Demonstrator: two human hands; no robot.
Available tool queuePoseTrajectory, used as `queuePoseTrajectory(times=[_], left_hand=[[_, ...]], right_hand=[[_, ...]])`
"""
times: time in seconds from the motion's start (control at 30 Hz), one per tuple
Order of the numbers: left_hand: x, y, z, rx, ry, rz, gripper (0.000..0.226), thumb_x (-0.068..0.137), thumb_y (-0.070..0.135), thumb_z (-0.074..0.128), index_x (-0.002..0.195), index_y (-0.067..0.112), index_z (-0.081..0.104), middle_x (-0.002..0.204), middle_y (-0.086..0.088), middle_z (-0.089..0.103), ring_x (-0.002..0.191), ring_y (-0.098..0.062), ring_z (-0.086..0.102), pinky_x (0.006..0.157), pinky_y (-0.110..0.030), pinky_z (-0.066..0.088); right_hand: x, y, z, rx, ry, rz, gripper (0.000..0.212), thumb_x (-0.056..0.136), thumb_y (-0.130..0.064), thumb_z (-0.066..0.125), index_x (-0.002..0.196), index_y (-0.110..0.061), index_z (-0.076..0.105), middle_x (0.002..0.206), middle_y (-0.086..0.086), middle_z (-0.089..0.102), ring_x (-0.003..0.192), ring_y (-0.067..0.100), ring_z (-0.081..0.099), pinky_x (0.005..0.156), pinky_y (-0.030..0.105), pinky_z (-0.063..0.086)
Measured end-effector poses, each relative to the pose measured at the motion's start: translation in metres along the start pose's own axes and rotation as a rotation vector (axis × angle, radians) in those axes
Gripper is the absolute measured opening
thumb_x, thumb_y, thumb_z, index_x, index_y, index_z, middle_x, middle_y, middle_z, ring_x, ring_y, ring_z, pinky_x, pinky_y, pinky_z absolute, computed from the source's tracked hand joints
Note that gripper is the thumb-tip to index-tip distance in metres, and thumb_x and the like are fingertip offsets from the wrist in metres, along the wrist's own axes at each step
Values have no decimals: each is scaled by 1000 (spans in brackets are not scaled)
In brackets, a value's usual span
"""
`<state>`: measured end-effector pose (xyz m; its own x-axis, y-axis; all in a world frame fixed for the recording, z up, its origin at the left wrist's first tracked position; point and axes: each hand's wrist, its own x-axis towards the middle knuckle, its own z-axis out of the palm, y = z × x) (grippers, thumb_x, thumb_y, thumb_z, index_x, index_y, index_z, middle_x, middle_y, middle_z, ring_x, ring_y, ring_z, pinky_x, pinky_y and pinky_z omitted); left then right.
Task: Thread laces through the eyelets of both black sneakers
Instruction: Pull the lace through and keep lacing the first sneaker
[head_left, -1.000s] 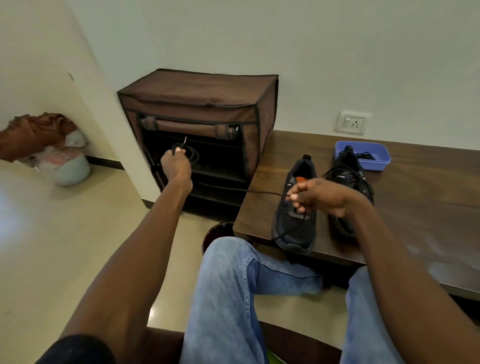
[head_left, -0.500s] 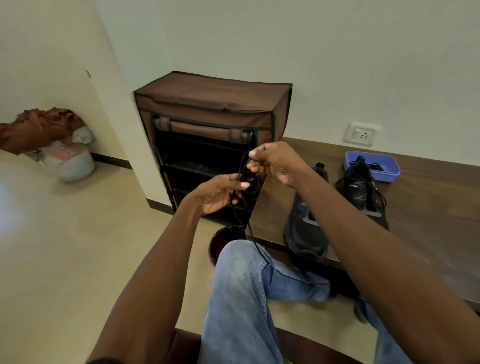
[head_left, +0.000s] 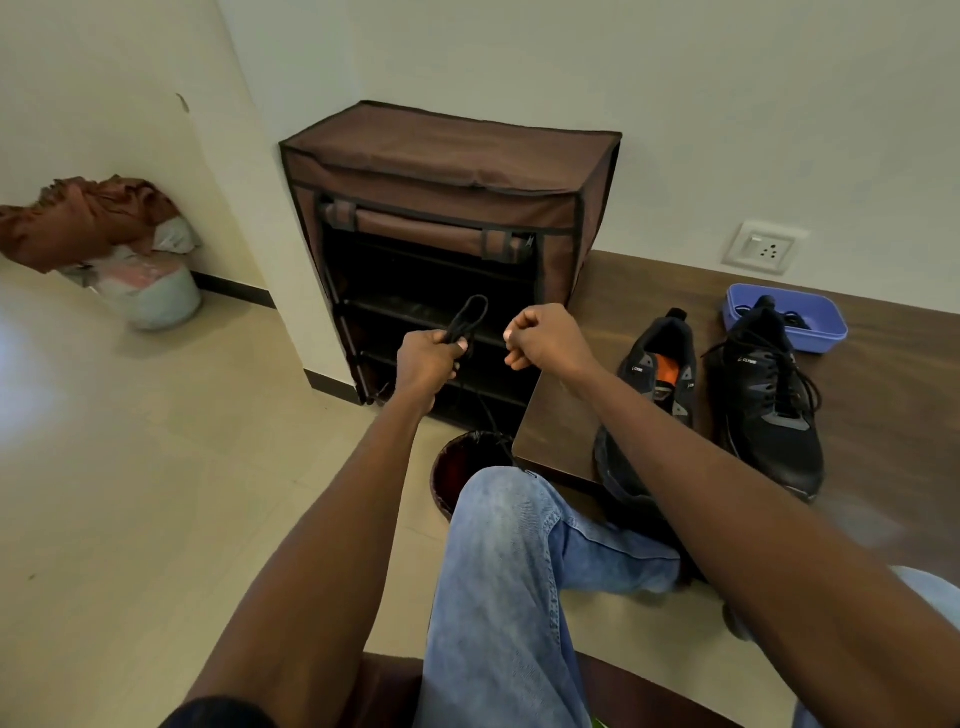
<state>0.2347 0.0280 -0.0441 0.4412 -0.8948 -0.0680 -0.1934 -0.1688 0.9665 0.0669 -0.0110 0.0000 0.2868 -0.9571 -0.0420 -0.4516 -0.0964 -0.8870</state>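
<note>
- Far left, by the wall: a pale bucket (head_left: 156, 299) on the floor, brown cloth (head_left: 78, 218) heaped over it.
- Left of centre: brown fabric rack (head_left: 447, 171) against the wall, front flap rolled up, dark shelves showing.
- Before the rack: left hand (head_left: 427, 358), grip closed round a bunched black lace (head_left: 467, 319); a loop stands up above the fist, a strand hangs down toward the bin (head_left: 457, 467) on the floor by the knee.
- Just right of it: right hand (head_left: 545, 338), fingers curled into a fist, apart from the left. Cannot tell whether it pinches a strand of lace; none plainly seen in it.
- Below: knee in blue jeans (head_left: 509, 561), between the two forearms.
- Right: wooden counter (head_left: 893, 415) beside the rack.
- On the counter, near its left corner: unlaced sneaker (head_left: 660, 364), orange insole visible, toe toward the viewer, partly hidden by the right forearm.
- Just beside it, to the right: laced sneaker (head_left: 769, 395), same heading.
- Behind the laced sneaker: blue tray (head_left: 821, 332), something dark inside.
- On the wall above: a white socket (head_left: 763, 252).
</note>
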Motion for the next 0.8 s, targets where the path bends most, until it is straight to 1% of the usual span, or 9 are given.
queuePoseTrajectory(times=[0.13, 0.2, 0.33, 0.5, 0.57, 0.6, 0.67, 0.73, 0.8], left_hand=[[6, -9, -1, -70, 315, 88, 17, 98, 23, 62, 98, 11, 74, 74, 1, 62, 63, -8, 55, 59, -27, 46], [11, -8, -1, -161, 356, 60, 16, 98, 22, 62, 93, 14, 74, 74, 2, 64, 63, -8, 56, 62, -28, 50], [13, -11, 5, -211, 303, 4, 13, 97, 18, 64, 87, 17, 73, 81, -1, 68, 65, -7, 60, 74, -29, 58], [15, -18, 10, -146, 171, -31, 14, 96, 18, 65, 83, 21, 71, 79, -1, 67, 76, -15, 63, 75, -27, 58], [16, -26, 10, -52, 106, -49, 6, 95, 21, 68, 95, 20, 73, 91, -2, 69, 91, -20, 66, 85, -33, 56], [15, -29, 11, 3, 52, -72, 17, 93, 21, 69, 109, 18, 73, 102, -3, 70, 104, -22, 65, 89, -32, 52], [12, -34, 11, 67, -58, -140, 48, 89, 15, 73, 135, 13, 60, 129, -5, 64, 126, -21, 56, 102, -30, 43], [11, -39, 12, 103, -100, -176, 60, 87, 9, 74, 142, 10, 52, 141, -7, 57, 133, -21, 50, 113, -35, 39], [9, -42, 11, 159, -88, -171, 55, 88, 8, 73, 139, 8, 54, 139, -9, 58, 132, -23, 52, 112, -36, 40]], right_hand=[[0, 18, 3, -70, -35, 29, 13, 97, -7, 58, 91, -2, 68, 74, 12, 71, 69, 20, 73, 70, 31, 61], [1, 26, 7, -106, -79, 39, 12, 98, -11, 59, 94, -4, 68, 78, 12, 73, 75, 22, 74, 73, 32, 61], [1, 35, 13, -140, -103, 68, 11, 98, -11, 59, 97, -6, 68, 83, 13, 73, 79, 23, 74, 75, 32, 60], [2, 43, 13, -219, -137, 89, 11, 99, -13, 59, 95, -8, 68, 80, 10, 72, 75, 19, 73, 73, 29, 59], [3, 46, 12, -242, -136, 85, 11, 99, -13, 60, 92, -9, 68, 81, 10, 72, 75, 18, 74, 74, 30, 61], [3, 48, 12, -250, -136, 87, 12, 98, -14, 60, 90, -9, 68, 81, 11, 72, 74, 18, 74, 73, 30, 61], [3, 50, 12, -265, -142, 91, 11, 98, -14, 61, 91, -9, 68, 83, 11, 73, 75, 19, 74, 72, 29, 61], [1, 51, 11, -276, -142, 90, 11, 98, -14, 61, 93, -8, 68, 84, 11, 73, 76, 19, 74, 71, 28, 60], [-1, 51, 9, -285, -131, 84, 12, 98, -13, 60, 91, -9, 68, 85, 10, 72, 76, 18, 73, 67, 26, 59]])
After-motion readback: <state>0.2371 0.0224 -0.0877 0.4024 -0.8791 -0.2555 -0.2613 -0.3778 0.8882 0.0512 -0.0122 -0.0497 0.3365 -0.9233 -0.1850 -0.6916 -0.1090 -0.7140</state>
